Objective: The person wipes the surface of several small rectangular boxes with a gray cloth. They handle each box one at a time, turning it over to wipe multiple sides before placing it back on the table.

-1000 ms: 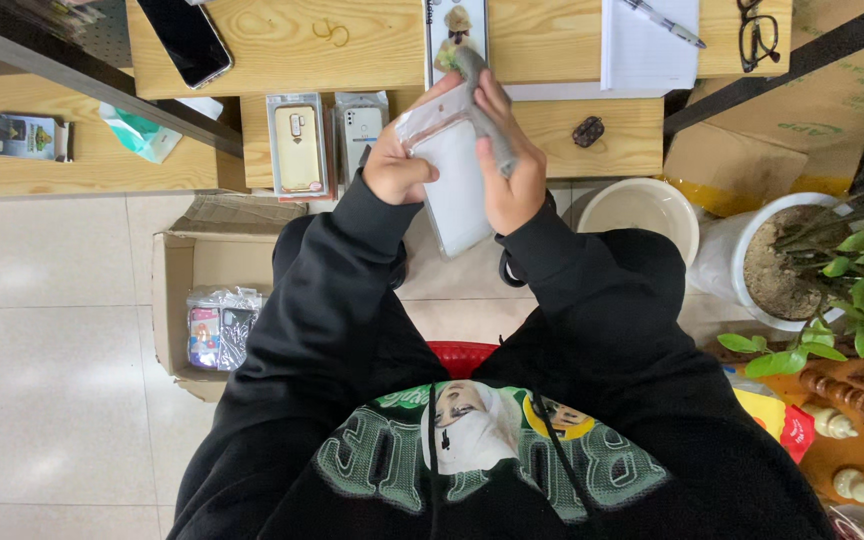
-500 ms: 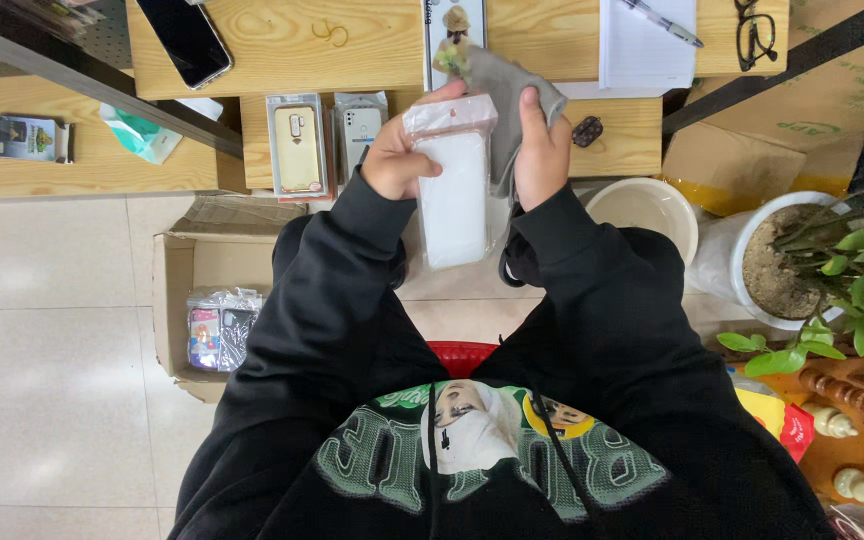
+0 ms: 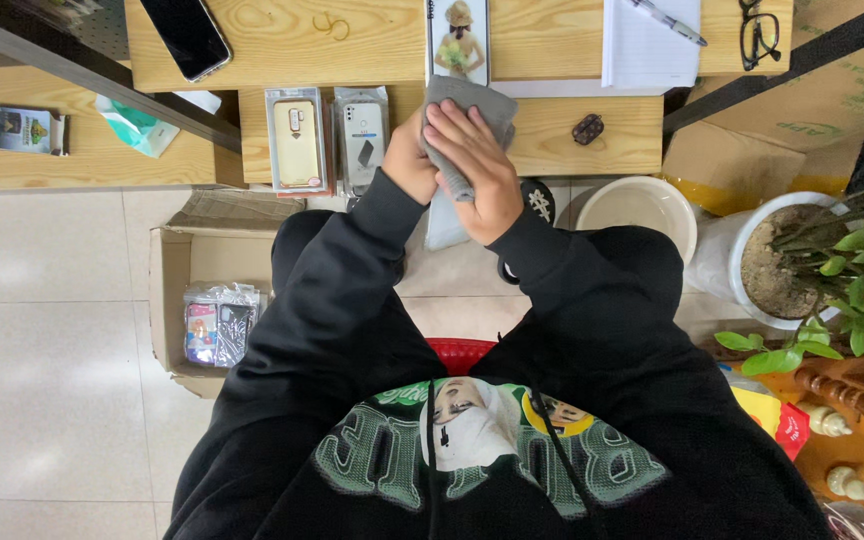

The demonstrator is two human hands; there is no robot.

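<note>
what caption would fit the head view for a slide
Seated person's right hand presses a grey cloth over a white flat item held by the left hand, beside a wooden shelf.

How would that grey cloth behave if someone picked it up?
The grey cloth would probably flop: it folds and drapes around the white phone-shaped slab under the right hand. It looks thin, so likely light. Its matte weave suggests it grips rather than slips.
</note>
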